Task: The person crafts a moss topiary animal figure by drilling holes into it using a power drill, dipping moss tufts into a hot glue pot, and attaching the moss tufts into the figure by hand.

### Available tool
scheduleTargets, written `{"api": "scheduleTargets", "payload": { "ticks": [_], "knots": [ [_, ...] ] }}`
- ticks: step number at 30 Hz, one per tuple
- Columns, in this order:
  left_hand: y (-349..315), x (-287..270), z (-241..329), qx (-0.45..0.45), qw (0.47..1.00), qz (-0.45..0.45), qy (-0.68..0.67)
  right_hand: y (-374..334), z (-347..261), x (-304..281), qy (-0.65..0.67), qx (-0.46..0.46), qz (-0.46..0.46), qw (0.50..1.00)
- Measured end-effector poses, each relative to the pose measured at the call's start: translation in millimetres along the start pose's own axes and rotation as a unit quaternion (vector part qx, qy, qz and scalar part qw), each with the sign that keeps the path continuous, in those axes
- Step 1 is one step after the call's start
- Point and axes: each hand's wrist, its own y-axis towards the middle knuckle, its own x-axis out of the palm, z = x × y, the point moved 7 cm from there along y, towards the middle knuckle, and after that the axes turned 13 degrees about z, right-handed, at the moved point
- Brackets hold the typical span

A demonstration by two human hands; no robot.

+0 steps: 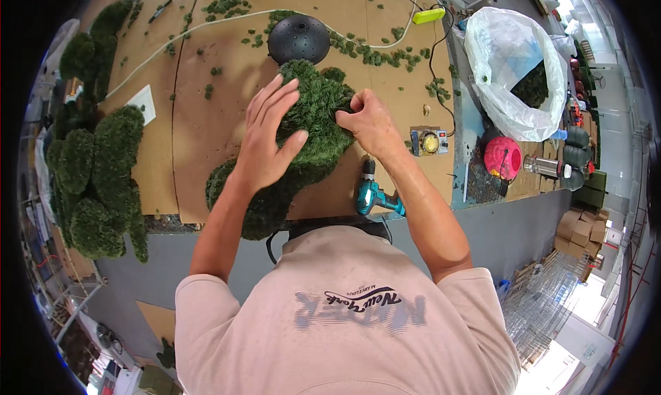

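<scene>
Green moss-like ball lies on the brown board, directly under both hands; the left hand rests on it with fingers spread wide and flat, pressing its left side, while the right hand pinches the right edge of the ball, thumb and fingertips closed narrowly on a tuft of the green material. Just beyond the fingertips stands a dark dimpled dome, touching or almost touching the ball; I cannot tell which. Near the right wrist lies a teal power drill, and further right a small box with a yellow button. Loose green scraps are scattered past the fingers; I judge the step in hand is fixing or shaping the green cover on its form; the next move seems to call for steady pressure from the flat hand while the pinching fingers pull or tuck the edge.
</scene>
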Motion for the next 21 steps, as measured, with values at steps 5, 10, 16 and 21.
{"api": "scheduleTargets", "payload": {
  "ticks": [5,10,16,21],
  "knots": [
    [-61.9,-8.6,45.6,0.053,0.996,0.078,0.011,-5.5,-1.8,-1.8,0.032,-0.017,0.035,0.999],
    [-117.6,29.7,66.2,-0.028,0.997,-0.012,-0.069,-8.6,1.7,-1.2,0.052,-0.029,0.045,0.997],
    [-125.0,67.4,79.3,-0.041,0.987,-0.101,-0.114,-13.0,5.7,-1.5,0.077,-0.007,0.031,0.997],
    [-116.4,103.5,88.9,-0.032,0.983,-0.140,-0.112,-1.9,12.9,5.3,0.082,-0.027,-0.008,0.996]
  ]
}}
